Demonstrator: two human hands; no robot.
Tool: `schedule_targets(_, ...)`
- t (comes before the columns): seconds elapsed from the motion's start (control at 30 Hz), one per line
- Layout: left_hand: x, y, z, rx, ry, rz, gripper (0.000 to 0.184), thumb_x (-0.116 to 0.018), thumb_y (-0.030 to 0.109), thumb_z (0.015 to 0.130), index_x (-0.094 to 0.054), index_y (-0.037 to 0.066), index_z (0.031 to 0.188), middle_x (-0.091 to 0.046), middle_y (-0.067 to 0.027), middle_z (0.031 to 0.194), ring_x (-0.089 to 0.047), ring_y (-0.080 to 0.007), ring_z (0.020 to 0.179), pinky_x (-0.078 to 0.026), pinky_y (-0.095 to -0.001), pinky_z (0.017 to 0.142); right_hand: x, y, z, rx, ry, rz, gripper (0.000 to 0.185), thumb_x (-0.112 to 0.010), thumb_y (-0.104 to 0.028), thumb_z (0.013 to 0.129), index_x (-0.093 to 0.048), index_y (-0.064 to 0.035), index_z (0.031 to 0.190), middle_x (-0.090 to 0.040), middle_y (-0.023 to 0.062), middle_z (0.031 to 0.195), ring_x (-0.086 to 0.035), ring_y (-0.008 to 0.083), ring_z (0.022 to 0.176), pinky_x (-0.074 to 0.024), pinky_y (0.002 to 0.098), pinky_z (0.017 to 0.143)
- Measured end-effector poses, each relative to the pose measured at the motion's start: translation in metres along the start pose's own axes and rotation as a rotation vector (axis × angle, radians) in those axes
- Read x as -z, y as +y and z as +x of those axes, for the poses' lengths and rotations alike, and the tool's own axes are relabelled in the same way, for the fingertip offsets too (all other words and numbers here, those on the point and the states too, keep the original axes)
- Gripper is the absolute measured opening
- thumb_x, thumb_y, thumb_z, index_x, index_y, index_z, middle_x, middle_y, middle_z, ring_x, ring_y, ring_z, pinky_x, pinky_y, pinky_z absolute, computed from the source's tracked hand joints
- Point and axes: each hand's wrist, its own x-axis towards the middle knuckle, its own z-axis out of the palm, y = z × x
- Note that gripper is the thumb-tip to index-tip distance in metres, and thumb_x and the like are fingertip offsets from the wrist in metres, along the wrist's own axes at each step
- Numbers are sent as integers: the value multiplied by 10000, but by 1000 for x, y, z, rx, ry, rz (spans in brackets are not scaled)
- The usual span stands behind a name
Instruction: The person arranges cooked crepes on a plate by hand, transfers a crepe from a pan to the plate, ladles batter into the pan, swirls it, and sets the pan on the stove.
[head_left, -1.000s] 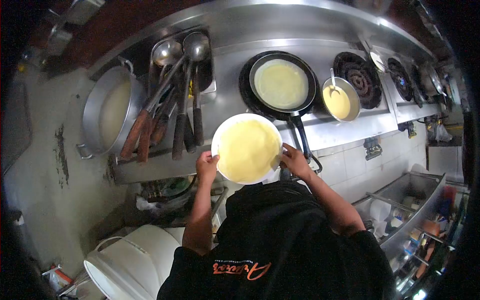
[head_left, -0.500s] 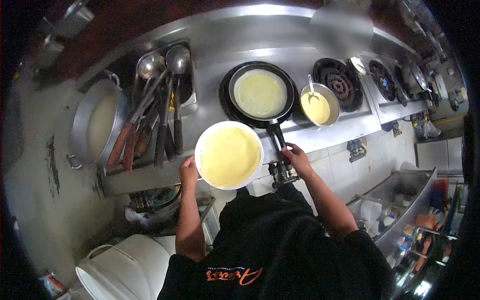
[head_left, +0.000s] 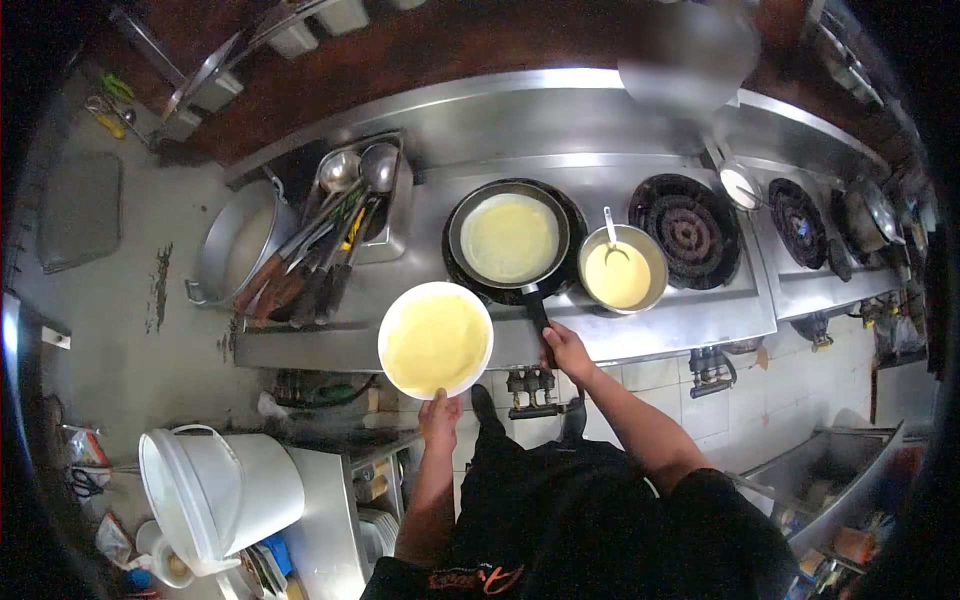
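Note:
My left hand (head_left: 439,418) grips the near rim of a white plate (head_left: 488,350), which holds thin round yellow crepes (head_left: 435,340). The fingers under the plate are partly hidden. My right hand (head_left: 568,352) is closed round the black handle (head_left: 537,315) of a frying pan (head_left: 456,240). A pale yellow crepe (head_left: 510,238) covers the pan's bottom, and the pan rests on a burner. Just right of the pan stands a metal pot (head_left: 656,285) of yellow batter (head_left: 615,282), with a metal ladle (head_left: 610,225) leaning in it. The plate hangs over the counter's front edge, left of the pan handle.
Several ladles with wooden and dark handles lie across a metal tray (head_left: 395,235) on the left, beside a large pot (head_left: 235,235). A bare burner (head_left: 688,230) is right of the batter. Gas valves (head_left: 532,390) stick out below the counter; a white bucket (head_left: 255,490) stands lower left.
My left hand has shifted from the plate's left side to its near rim. My right hand now wraps the pan handle more fully. The camera view has shifted, showing more floor.

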Motion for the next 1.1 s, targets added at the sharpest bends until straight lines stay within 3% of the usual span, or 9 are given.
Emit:
schedule_targets(0.17,-2,-5,11,15,171,4,249,-655,174,908,-557,58,1105,-622,-51,859,-593,-156,708,-505,-292,626,26,-9,-4,-65,-102,80,315,-493,-289,1008,-551,-30,1177,-551,30,720,-533,144,608,-484,310,587)
schedule_targets(0.27,12,8,20,-18,211,-23,220,-651,169,910,-573,75,1093,-604,-43,818,-570,-144,675,-489,-283,606,33,-6,-4,65,-248,74,319,-531,-296,990,-545,-22,1152,-563,26,735,-549,141,664,-481,305,638)
schedule_targets(0.37,39,12,41,-79,252,71,125,-641,168,918,-586,88,996,-569,-29,729,-529,-126,609,-455,-271,545,31,-6,-10,54,-192,-109,277,-548,-281,980,-541,-18,1064,-581,29,754,-554,134,697,-467,284,668)
schedule_targets(0.5,36,22,47,-154,319,62,112,-613,164,933,-558,78,889,-530,-11,673,-489,-108,553,-406,-254,467,37,6,11,24,-267,-224,367,-583,-165,939,-485,-8,1256,-607,51,863,-585,129,735,-501,280,665)
schedule_targets(0.73,45,34,66,-199,237,67,86,-577,146,941,-541,95,880,-499,8,677,-440,-88,520,-363,-237,428,-16,-85,-4,45,6,-34,248,-619,-221,915,-595,-23,1063,-590,27,763,-579,126,705,-467,284,605)
schedule_targets(0.83,47,49,69,-162,215,70,77,-560,144,940,-534,101,881,-498,11,688,-425,-87,510,-361,-240,431,-4,-62,3,135,69,-612,312,-611,-207,905,-578,-19,1153,-617,79,793,-602,193,736,-492,340,681)
schedule_targets(0.97,55,56,81,-142,235,0,100,-530,188,948,-564,95,942,-526,3,705,-448,-94,516,-374,-249,446,14,-14,-4,360,196,-768,366,-577,-165,897,-542,-27,1234,-643,187,914,-626,310,861,-486,390,806)
schedule_targets(1.07,67,60,96,-232,264,398,194,-505,234,960,-588,81,1047,-567,-11,742,-482,-107,530,-391,-259,461,17,-11,-11,286,270,-775,387,-560,-148,895,-523,-40,1264,-631,247,1006,-613,376,981,-466,398,861)
schedule_targets(1.1,71,60,100,-241,269,431,222,-497,245,963,-587,74,1074,-578,-16,749,-489,-112,534,-392,-262,459,16,-12,-10,284,257,-774,386,-562,-154,901,-523,-39,1268,-638,225,991,-618,347,956,-469,384,845)
